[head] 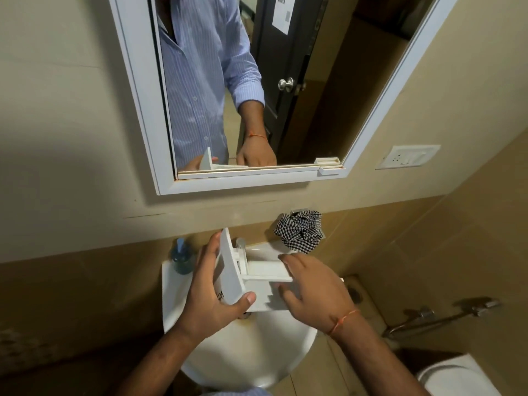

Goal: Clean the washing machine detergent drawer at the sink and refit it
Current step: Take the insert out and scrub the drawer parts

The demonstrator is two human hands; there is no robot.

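**Inspector:** Left hand [213,292] status?

**Technician:** It gripped the front panel of the white detergent drawer [257,278]. The thumb was curled under the lower corner of the panel, and the fingers were wrapped over its outer face. The drawer was held in the air directly above the sink [245,355], with the panel to the left and the body running to the right.

**Inspector:** Right hand [313,295]?

**Technician:** It was on the body end of the drawer. The fingers were spread and bent; the upper fingers lay over the top edge of the body, and the lower ones touched its stepped side. An orange thread was tied around that wrist.

**Inspector:** Items around the sink?

**Technician:** A blue soap dispenser [181,257] stood on the sink's rear left corner. A black-and-white checked cloth [300,231] was bunched behind the sink's rear right corner, against the wall. A mirror [257,81] with a white frame was mounted on the wall above the sink; it reflected the drawer and both hands. A white switch plate [408,157] sat on the wall up and to the right of the sink. A metal tap fitting [440,317] was on the wall right of the sink, and a white toilet [457,375] was below that, at the sink's lower right.
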